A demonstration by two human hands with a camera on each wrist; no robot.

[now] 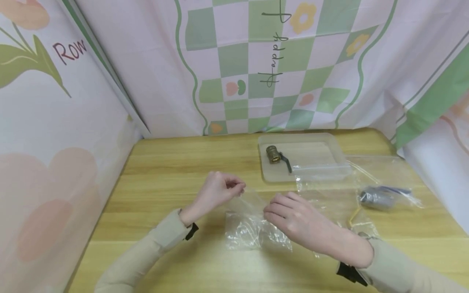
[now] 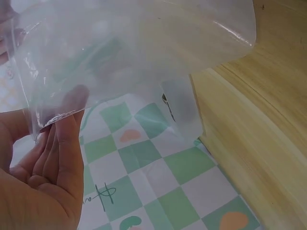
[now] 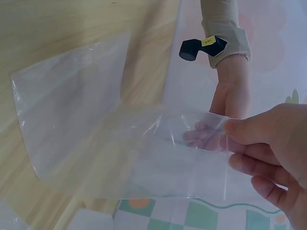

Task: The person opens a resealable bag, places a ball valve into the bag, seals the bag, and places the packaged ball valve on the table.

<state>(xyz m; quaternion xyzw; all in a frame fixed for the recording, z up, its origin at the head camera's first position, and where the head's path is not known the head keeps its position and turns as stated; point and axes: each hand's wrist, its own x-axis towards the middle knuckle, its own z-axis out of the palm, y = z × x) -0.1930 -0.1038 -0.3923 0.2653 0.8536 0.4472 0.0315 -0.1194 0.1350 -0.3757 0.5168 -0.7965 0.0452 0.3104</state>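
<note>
A clear plastic bag (image 1: 242, 232) hangs between both hands over the wooden table, its lower part close over the tabletop. My left hand (image 1: 216, 189) pinches the bag's upper left corner between thumb and fingers. At the opposite upper edge, my right hand (image 1: 298, 221) grips the film; its thumb and forefinger pinch that edge in the right wrist view. The same bag (image 3: 67, 110) looks flat and see-through there, bent partway along, with the left hand (image 3: 235, 103) visible behind it. No contents show inside the bag.
A translucent shallow tray (image 1: 311, 150) at the back holds a brass valve (image 1: 272, 154) with a dark lever (image 1: 286, 163). Other clear bags (image 1: 388, 167) lie at the right, with a grey fitting (image 1: 377, 198) and a yellow strip (image 1: 353, 215) among them. Printed curtains (image 1: 161, 73) border the table.
</note>
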